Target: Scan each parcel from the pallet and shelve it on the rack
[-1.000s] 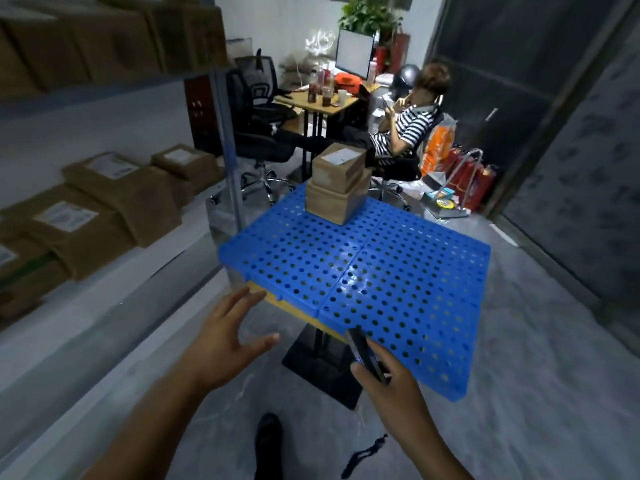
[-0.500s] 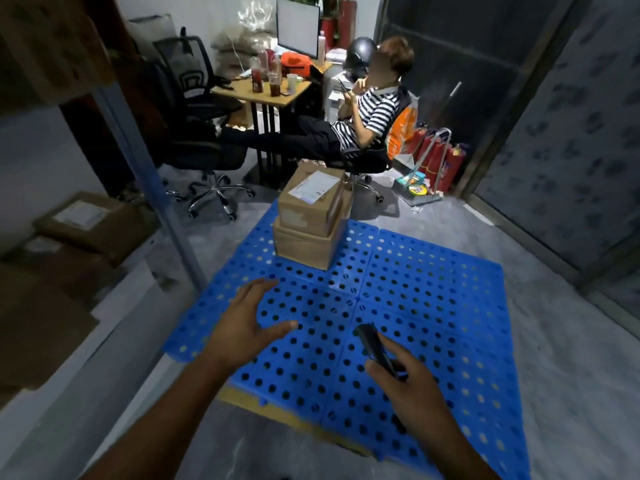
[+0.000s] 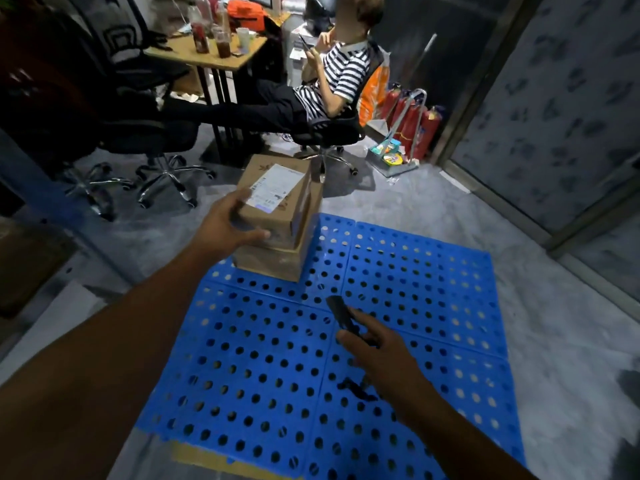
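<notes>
– Gripping top box by one corner, L hand curls thumb + fingers round it; box sits on lower box, far end of pallet.
– Risk: tilt, slip on lift; R hand clasps scanner, can't help.

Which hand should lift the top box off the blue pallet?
Left. The left hand clasps the top box at its near corner; the right hand is busy holding the scanner, farther back.

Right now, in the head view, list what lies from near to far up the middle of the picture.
right hand → scanner → top parcel → seated person
</notes>
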### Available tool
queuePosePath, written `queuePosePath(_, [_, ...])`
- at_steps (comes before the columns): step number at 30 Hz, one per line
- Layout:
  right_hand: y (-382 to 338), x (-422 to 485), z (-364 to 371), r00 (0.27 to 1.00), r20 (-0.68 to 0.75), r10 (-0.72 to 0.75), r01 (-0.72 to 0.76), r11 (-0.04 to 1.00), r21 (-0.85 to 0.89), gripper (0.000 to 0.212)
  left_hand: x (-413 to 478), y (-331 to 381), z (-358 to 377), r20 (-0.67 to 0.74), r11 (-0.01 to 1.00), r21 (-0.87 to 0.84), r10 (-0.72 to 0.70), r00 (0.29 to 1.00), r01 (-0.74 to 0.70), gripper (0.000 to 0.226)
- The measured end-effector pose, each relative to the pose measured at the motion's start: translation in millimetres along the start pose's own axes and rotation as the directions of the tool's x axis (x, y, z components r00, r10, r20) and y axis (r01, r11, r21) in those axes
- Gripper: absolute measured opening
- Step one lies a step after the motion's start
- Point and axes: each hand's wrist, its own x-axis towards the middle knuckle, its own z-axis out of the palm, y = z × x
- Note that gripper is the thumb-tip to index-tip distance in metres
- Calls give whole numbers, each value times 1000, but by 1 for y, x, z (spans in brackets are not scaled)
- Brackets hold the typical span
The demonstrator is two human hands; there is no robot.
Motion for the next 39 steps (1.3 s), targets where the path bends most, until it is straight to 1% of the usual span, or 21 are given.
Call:
queuePosePath(3, [1, 5, -7, 999, 43, -8, 8, 1000, -11, 51, 9, -3, 6, 48, 999, -8, -41, 998, 41, 86])
queuePosePath(6, [5, 4, -14, 1000, 22, -8, 8, 1000, 15, 50, 8, 2, 9, 21, 998, 6, -62, 998, 61, 82])
queuePosePath(7, [6, 1, -16, 1000, 12, -8, 7, 1000, 29, 48, 5, 4, 10, 1, 998, -8, -63, 998, 63, 82])
queuePosePath(9, [9, -4, -20, 1000, -4, -4, 5, 999, 44, 44, -8, 10, 12, -30, 991, -94, -96, 995, 93, 85])
queuePosePath(10, [11, -6, -21, 1000, -11, -2, 2, 999, 48, 46, -17, 13, 13, -47, 987, -133, -100, 994, 93, 87])
queuePosePath(12, [13, -12, -26, 1000, -22, -8, 9, 999, 49, 52, -39, 22, 17, -78, 986, -163, -58, 995, 44, 84])
queuePosePath(14, [15, -20, -33, 1000, -15, -22, 23, 999, 31, 58, -70, 31, 23, -86, 991, -131, 10, 996, -21, 81])
queuePosePath(15, [15, -26, -37, 1000, -14, -28, 29, 999, 20, 60, -88, 34, 29, -86, 993, -103, 41, 995, -50, 80])
queuePosePath(17, [18, -38, -43, 999, -29, -37, 37, 999, -6, 54, -130, 38, 43, -89, 995, -75, 62, 994, -69, 81])
queuePosePath(19, [24, -49, -47, 999, -40, -21, 20, 1000, -11, 52, -171, 39, 60, -57, 993, -101, 61, 996, -67, 83])
queuePosePath(22, [37, -66, -52, 999, -39, 18, -19, 999, -34, 54, -226, 32, 89, 29, 982, -172, 89, 996, -83, 88])
queuePosePath(23, [43, -73, -53, 999, -42, 30, -32, 998, -50, 56, -242, 29, 98, 59, 978, -202, 68, 996, -55, 90])
queuePosePath(24, [48, -79, -53, 998, -42, 39, -41, 997, -66, 59, -256, 25, 106, 82, 983, -180, 36, 996, -21, 88])
queuePosePath(26, [58, -93, -49, 998, -39, 49, -52, 996, -78, 64, -281, 16, 121, 84, 995, -65, -70, 994, 75, 85])
queuePosePath(29, [70, -109, -38, 995, -54, 82, -86, 994, -72, 69, -306, 2, 131, 130, 981, 33, -196, 972, 194, 97])
queuePosePath(30, [72, -112, -33, 994, -52, 99, -102, 992, -69, 69, -311, -3, 132, 135, 979, 40, -204, 970, 200, 100])
queuePosePath(32, [78, -118, -23, 991, -41, 125, -127, 989, -71, 70, -316, -12, 132, 119, 982, -41, -180, 976, 185, 106])
queuePosePath(34, [83, -120, -14, 993, -25, 118, -119, 990, -81, 71, -315, -16, 133, 107, 977, -101, -177, 978, 188, 117])
queuePosePath(36, [84, -119, -6, 994, -2, 112, -112, 988, -104, 69, -311, -17, 136, 101, 977, -73, -193, 976, 201, 127])
queuePosePath(39, [80, -116, 2, 996, 8, 90, -87, 977, -194, 60, -309, -16, 140, 94, 979, -36, -198, 976, 202, 129])
